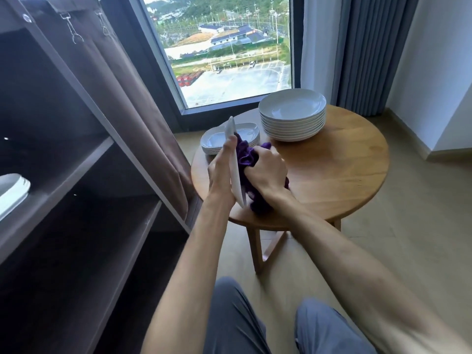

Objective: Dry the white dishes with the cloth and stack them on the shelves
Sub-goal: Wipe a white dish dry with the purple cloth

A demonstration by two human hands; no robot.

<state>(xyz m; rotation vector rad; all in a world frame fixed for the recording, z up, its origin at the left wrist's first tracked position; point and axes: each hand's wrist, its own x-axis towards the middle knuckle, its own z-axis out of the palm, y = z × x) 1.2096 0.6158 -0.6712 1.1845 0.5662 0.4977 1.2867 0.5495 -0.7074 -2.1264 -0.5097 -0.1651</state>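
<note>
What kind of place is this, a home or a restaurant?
Probably a room in a high-rise flat or hotel: a tall window looks down on a car park, with curtains, a small round wooden table and fabric shelves.

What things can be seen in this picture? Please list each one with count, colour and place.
held dish: one, white, on edge between the hands
cloth: one, purple, pressed to the held dish
round plates: one stack, white, table's far side
small dishes: one stack, white, table's left edge
table: one, wooden, round
shelf dishes: white, on shelf, left
shelves: dark, left
left hand: holds the dish
right hand: grips the cloth
</note>
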